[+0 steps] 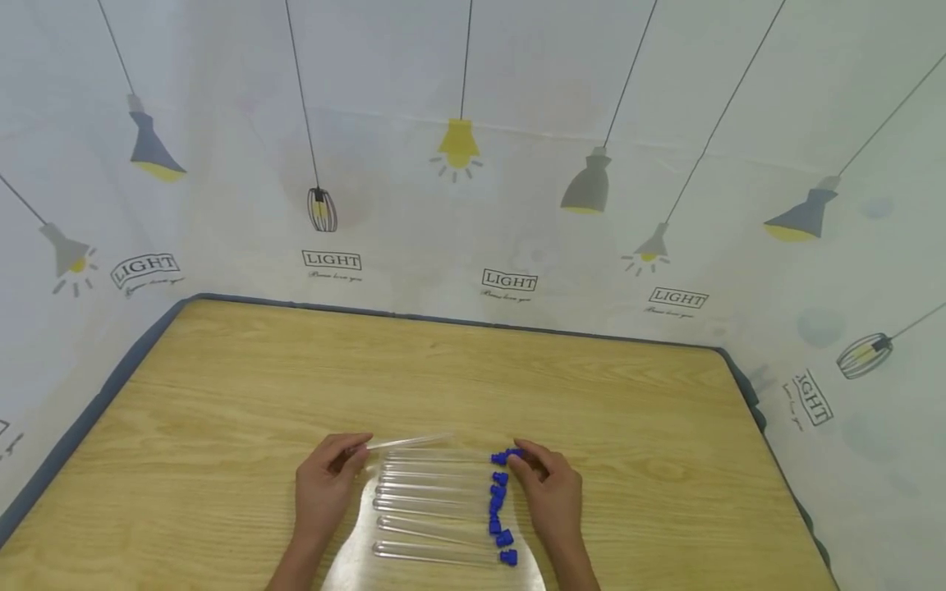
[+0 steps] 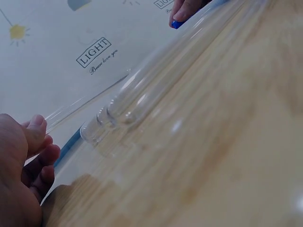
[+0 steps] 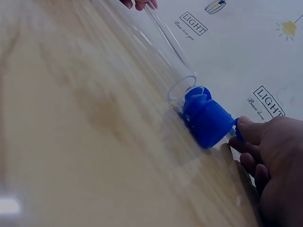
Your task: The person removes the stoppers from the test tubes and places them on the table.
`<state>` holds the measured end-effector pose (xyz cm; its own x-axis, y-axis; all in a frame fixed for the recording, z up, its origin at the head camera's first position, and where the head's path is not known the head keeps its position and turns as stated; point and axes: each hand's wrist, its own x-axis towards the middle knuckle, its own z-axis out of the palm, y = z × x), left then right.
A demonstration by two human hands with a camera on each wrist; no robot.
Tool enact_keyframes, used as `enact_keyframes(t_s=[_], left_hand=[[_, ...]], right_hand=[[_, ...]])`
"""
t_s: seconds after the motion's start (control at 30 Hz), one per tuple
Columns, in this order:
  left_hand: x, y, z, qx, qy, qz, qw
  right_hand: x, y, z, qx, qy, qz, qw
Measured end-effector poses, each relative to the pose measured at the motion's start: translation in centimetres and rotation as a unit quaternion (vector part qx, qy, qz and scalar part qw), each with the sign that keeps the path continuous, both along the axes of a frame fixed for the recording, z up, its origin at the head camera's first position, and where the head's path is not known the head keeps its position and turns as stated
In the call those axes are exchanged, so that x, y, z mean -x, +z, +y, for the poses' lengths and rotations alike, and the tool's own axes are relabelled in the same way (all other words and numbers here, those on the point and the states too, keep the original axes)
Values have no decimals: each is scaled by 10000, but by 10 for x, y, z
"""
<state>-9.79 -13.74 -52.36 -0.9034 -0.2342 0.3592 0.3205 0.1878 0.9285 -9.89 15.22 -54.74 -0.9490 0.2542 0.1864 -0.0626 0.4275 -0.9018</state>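
Observation:
My left hand (image 1: 323, 488) pinches a clear test tube (image 1: 410, 442) near one end, with the tube slanting slightly up to the right above the row. Between the thumb and fingers of my right hand (image 1: 553, 497) is a blue cap (image 3: 239, 130), mostly covered by the fingertips. Several more clear test tubes (image 1: 432, 505) lie side by side on the table, rounded ends to the left. Loose blue caps (image 1: 504, 538) line up by their right ends. The right wrist view shows one large blue cap (image 3: 209, 122) close to the right fingertips.
The wooden table (image 1: 244, 386) has a dark blue edge (image 1: 458, 318) along the back and sides. A pale curtain (image 1: 399, 205) printed with lamps and lettering hangs behind it. A bright reflection (image 1: 347, 562) shows on the tabletop around the tubes.

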Motion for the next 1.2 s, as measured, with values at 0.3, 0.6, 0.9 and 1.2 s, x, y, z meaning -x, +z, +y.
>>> enact_keyframes(t_s=[0.3,0.6,0.9,1.2], left_hand=[[4,-13,-2,18,53,-141,9999],[6,-18,-1,412,49,-447,9981],[4,-14,1,1281,33,-585,9900],[5,-20,0,1531,18,-643,9861]], right_hand=[[4,2,-3,-24,-123,-347,9993],[11,0,-7,-92,-329,-396,9986],[17,3,-10,-764,36,-244,9968],[15,5,-9,-912,242,6,9955]])
